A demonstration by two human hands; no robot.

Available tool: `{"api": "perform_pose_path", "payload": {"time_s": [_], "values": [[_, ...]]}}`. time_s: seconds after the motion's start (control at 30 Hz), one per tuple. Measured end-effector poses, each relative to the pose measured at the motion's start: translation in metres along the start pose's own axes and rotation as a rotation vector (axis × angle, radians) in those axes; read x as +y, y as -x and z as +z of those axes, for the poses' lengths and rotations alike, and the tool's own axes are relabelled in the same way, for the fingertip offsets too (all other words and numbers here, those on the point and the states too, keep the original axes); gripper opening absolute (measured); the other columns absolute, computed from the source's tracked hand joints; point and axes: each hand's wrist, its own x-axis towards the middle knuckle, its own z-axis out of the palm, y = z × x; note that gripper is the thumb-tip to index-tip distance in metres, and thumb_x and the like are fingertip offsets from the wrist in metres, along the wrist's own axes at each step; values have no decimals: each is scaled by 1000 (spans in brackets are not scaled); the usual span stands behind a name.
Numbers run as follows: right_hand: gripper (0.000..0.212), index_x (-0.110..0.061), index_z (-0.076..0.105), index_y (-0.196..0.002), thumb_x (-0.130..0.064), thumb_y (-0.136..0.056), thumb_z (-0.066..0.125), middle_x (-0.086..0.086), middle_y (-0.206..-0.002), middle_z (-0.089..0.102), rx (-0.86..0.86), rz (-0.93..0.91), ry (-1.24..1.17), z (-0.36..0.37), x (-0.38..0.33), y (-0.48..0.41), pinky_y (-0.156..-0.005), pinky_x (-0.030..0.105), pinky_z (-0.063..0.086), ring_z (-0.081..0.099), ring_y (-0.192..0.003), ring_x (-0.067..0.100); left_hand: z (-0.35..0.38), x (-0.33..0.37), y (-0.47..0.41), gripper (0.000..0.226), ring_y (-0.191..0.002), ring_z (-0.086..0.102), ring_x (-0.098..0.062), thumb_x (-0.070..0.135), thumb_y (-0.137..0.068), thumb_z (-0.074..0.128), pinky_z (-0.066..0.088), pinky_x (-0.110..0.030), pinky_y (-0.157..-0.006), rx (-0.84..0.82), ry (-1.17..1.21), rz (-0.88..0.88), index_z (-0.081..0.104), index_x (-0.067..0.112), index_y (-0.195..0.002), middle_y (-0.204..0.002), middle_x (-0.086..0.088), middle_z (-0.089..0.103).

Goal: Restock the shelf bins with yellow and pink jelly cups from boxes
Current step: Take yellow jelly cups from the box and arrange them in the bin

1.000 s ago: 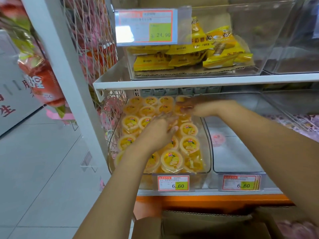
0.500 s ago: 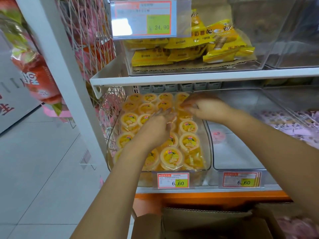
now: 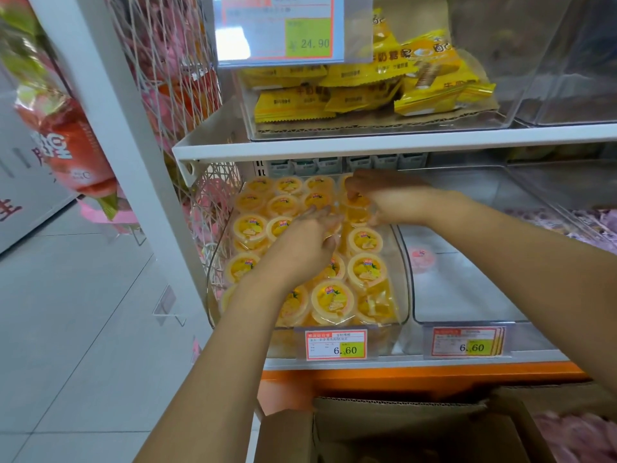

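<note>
Head view: left hand [image 3: 300,252] flat, fingers straight, resting on yellow jelly cups [image 3: 334,300] mid left bin [image 3: 404,289]. Right hand [image 3: 390,198] at bin's 1 o'clock, fingers curled round one yellow jelly cup [image 3: 359,212]. Roughly eighteen yellow lids visible. One pink jelly cup [image 3: 422,259] in right bin [image 3: 467,295], 3 o'clock. Two 6.60 price tags [image 3: 335,344]. White shelf [image 3: 367,147]; cardboard box [image 3: 384,426] at 6; tiled floor [image 3: 66,312] at 9.

Both arms reach forward, left hand [image 3: 300,243] flat, right hand [image 3: 389,202] curled downward.
</note>
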Motion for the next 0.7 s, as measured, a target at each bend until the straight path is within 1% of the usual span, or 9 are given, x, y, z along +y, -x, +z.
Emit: {"api": "perform_pose_path", "payload": {"time_s": [0.1, 0.2, 0.23, 0.3, 0.37, 0.43, 0.6, 0.7], "values": [[31, -13, 55, -105, -34, -84, 63, 9, -106, 50, -10, -7, 3, 0, 0, -6, -79, 34, 43, 50, -98, 25, 0, -1, 0, 45, -146, 14, -18, 20, -99, 44, 14, -26, -114, 2, -1, 1, 38, 25, -144, -156, -1, 24], [27, -10, 54, -101, -30, -85, 60, 11, -108, 49, 0, 34, -44, 5, 2, -7, -84, 39, 43, 49, -103, 28, 0, -1, -1, 45, -145, 14, -17, 19, -99, 45, 15, -25, -113, 8, -6, 3, 39, 25, -143, -155, 0, 25], [27, -8, 54, -103, -28, -85, 58, 12, -111, 49, 8, 50, -54, 6, 2, -5, -86, 39, 42, 49, -107, 30, 0, -1, -1, 45, -145, 15, -17, 18, -99, 45, 15, -25, -113, 11, -5, 5, 39, 25, -143, -155, 0, 25], [31, -6, 54, -111, -23, -86, 59, 14, -120, 48, 25, 57, -12, 7, 0, 0, -88, 36, 40, 47, -113, 31, -1, 0, 0, 45, -145, 15, -17, 19, -98, 46, 16, -26, -114, 17, 1, 8, 40, 24, -143, -155, -1, 26], [35, -7, 54, -115, -23, -85, 60, 12, -123, 48, 44, 63, 1, 7, 0, 5, -82, 30, 37, 47, -112, 28, -1, 0, 2, 46, -145, 17, -17, 20, -98, 48, 17, -26, -114, 25, 6, 8, 40, 23, -143, -155, -2, 27], [38, -12, 54, -117, -27, -83, 63, 9, -124, 47, 50, 81, -30, 7, 2, 8, -80, 29, 36, 48, -110, 26, -2, 1, 3, 47, -144, 19, -17, 21, -96, 50, 19, -26, -113, 32, 5, 5, 41, 23, -142, -154, -2, 28], [42, -17, 55, -117, -29, -79, 68, 7, -122, 49, 72, 119, -131, 8, 6, 11, -85, 32, 43, 51, -107, 25, -5, 4, 4, 47, -139, 31, -19, 23, -94, 54, 29, -25, -107, 56, 19, -4, 44, 22, -139, -152, -3, 33], [41, -19, 54, -118, -20, -80, 68, 6, -123, 50, 111, 170, -162, 8, 7, 15, -87, 35, 46, 52, -107, 25, -9, 6, 4, 46, -134, 38, -20, 23, -93, 55, 32, -24, -102, 73, 3, -1, 46, 22, -138, -149, -3, 38]]}}
